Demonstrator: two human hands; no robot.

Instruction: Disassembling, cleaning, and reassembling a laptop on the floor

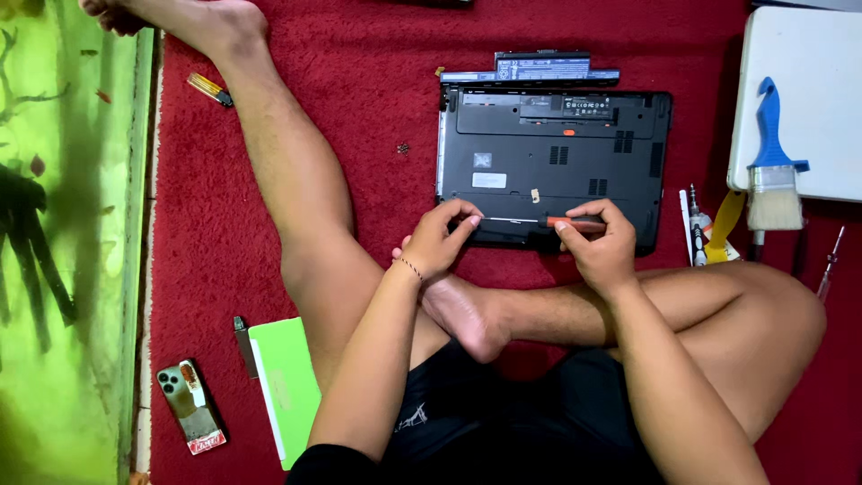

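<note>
Two hands meet over the near edge of an upturned black laptop [552, 162] that lies on the red carpet [359, 90] just beyond the person's crossed legs. Right hand [600, 244] is curled around the orange handle of a screwdriver [539, 221], fingers clenched on it, wrist low and forearm angled in from the right knee. Left hand [437, 238] pinches near the tip of the thin shaft, thumb and forefinger closed there, wrist bent over the foot.

With the shaft lying nearly flat, the tip could slip and gouge the plastic or jab the left fingers. Loose screws [403, 147] on the carpet left of the laptop could get lost in the pile. Farther off, the detached battery [532, 68] rests against the laptop's far edge.
</note>
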